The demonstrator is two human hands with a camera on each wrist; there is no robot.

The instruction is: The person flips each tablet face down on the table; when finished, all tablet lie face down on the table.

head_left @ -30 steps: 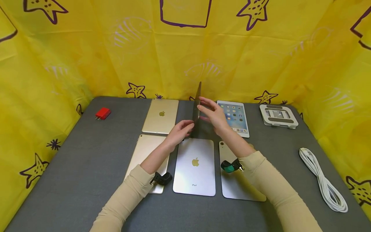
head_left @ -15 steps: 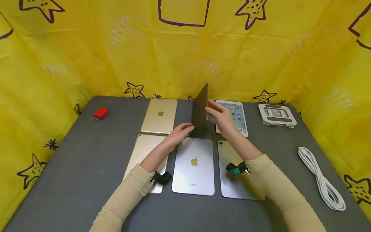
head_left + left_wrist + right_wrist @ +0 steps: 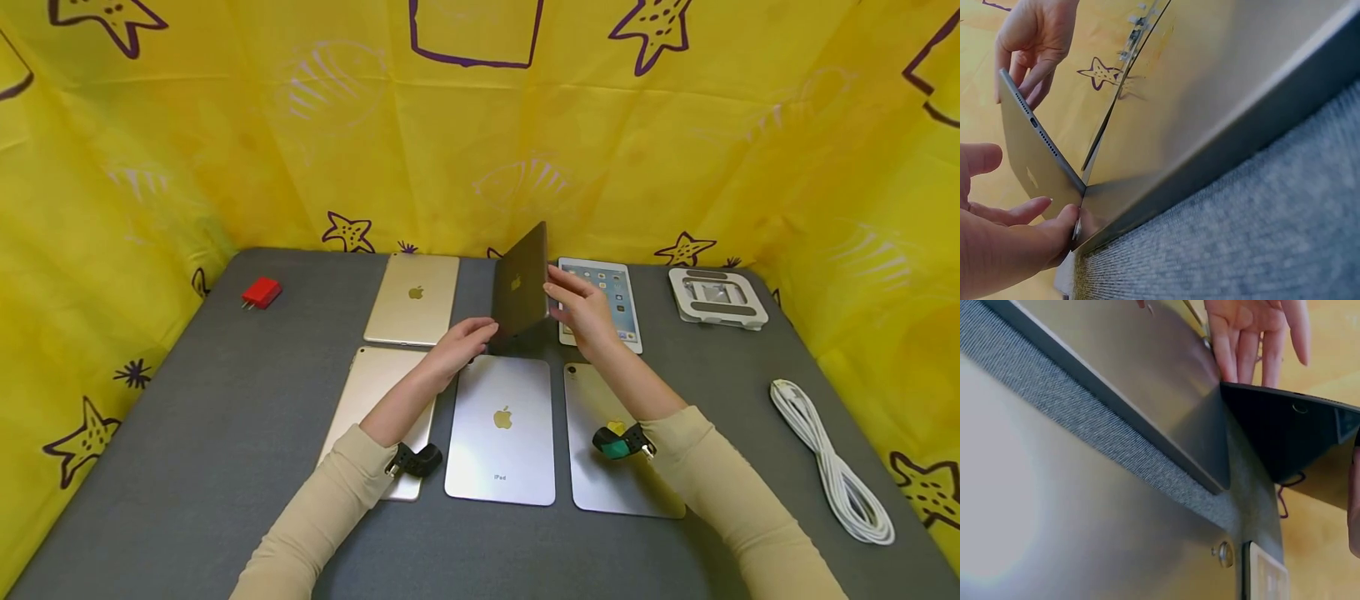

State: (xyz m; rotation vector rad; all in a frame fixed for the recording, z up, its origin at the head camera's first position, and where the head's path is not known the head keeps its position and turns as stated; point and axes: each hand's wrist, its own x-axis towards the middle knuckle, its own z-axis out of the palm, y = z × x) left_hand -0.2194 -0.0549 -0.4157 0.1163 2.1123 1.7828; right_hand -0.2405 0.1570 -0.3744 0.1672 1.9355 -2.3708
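Observation:
A dark grey tablet (image 3: 519,287) with an apple logo on its back stands tilted at the back middle. Its right edge is raised and its left edge is low by the table. My right hand (image 3: 587,312) pinches the raised edge, thumb on one side and fingers on the other. At the low near corner my left hand (image 3: 459,346) touches the edge with extended fingers. In the left wrist view, the tablet's port edge (image 3: 1035,125) slants between both hands. The right wrist view shows its dark screen side (image 3: 1272,431) and the left fingers (image 3: 1247,359) at its edge.
Gold tablets (image 3: 415,300) (image 3: 375,392) lie left, a silver one (image 3: 500,442) in front, another silver tablet (image 3: 622,483) front right. A lit white tablet (image 3: 621,304) lies behind the right hand. A red charger (image 3: 262,292), white stand (image 3: 718,298) and coiled white cable (image 3: 832,462) lie farther out.
The dark tablet has tipped from nearly upright over to the right, so its logo side now shows. My right hand has moved right and down with it; the left hand has barely moved.

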